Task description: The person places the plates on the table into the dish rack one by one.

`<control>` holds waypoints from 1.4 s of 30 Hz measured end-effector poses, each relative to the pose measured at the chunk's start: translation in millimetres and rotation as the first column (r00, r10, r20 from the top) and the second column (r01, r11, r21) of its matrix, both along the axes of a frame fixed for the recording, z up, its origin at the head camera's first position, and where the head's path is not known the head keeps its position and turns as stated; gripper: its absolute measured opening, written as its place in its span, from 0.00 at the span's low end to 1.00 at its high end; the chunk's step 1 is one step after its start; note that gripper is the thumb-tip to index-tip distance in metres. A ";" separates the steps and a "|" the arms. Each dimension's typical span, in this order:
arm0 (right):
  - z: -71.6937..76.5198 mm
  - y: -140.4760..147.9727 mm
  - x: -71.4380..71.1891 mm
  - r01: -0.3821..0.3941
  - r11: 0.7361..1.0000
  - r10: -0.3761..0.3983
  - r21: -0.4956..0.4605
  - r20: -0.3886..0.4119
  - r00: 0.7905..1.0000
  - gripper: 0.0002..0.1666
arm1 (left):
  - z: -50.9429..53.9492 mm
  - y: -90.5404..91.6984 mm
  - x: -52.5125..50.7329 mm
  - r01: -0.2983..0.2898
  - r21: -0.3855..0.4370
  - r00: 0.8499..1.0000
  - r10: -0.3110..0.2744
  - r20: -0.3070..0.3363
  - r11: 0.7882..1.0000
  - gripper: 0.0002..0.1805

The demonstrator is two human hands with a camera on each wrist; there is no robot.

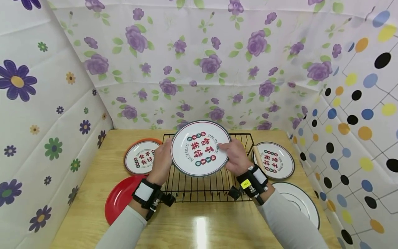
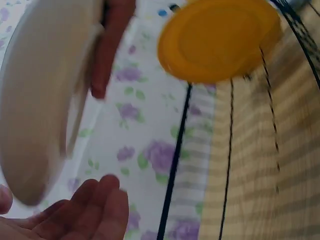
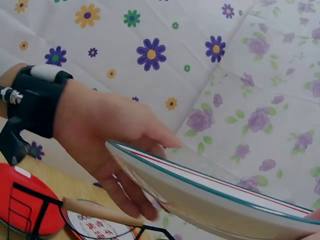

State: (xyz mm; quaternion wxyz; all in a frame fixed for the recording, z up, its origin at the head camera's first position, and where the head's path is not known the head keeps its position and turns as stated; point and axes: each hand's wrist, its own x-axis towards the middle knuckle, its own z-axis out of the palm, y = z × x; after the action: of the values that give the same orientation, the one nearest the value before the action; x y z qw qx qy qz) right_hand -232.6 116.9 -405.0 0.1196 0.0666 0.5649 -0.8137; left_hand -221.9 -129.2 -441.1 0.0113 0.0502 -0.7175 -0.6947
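Note:
A white plate [image 1: 186, 152] with a green rim and red and green lettering is held up over a black wire rack [image 1: 199, 191], its face tilted towards me. My right hand [image 1: 237, 157] grips its right edge, thumb on the face and a finger behind it, seen in the left wrist view. At the left edge is my left hand [image 1: 162, 162]. In the right wrist view, its fingers [image 3: 131, 195] extend loosely under the plate [image 3: 215, 200], with the thumb by the rim. The left wrist view shows those fingertips apart from the plate's underside [image 2: 45, 100].
A yellow plate [image 2: 220, 40] stands at the rack's right end, beside a wooden handle [image 1: 258, 159]. Left lie a lettered plate on an orange one [image 1: 141, 157] and a red plate [image 1: 119, 197]. Right are another lettered plate [image 1: 280, 160] and white plates [image 1: 306, 204]. Patterned cloth walls surround the table.

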 end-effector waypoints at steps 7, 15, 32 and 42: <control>5.5 6.0 -6.2 0.069 0.992 -0.067 0.105 -0.021 0.998 0.31 | -30.3 -25.4 11.9 -0.053 -0.447 0.999 0.045 -0.029 0.893 0.27; 5.1 10.5 -13.8 0.113 0.954 -0.102 0.279 -0.054 0.993 0.32 | -56.5 -33.5 12.7 -0.135 -0.626 0.988 0.057 -0.144 0.768 0.29; -12.5 18.3 -10.1 0.197 0.799 -0.006 0.568 -0.320 0.947 0.45 | -105.5 -55.9 23.2 0.142 -0.447 0.987 -0.093 0.129 0.883 0.37; -16.4 22.0 -6.7 0.253 0.669 0.050 0.699 -0.381 0.923 0.47 | -107.4 -52.2 26.0 0.129 -0.459 0.989 -0.083 0.119 0.879 0.37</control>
State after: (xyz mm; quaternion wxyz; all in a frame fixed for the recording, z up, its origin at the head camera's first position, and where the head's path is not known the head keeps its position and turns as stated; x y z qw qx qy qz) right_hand -239.3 138.9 -421.5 -0.0720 -0.0129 0.8515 -0.5193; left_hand -195.9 -181.5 -548.5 -0.0495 0.0399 -0.8645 -0.4986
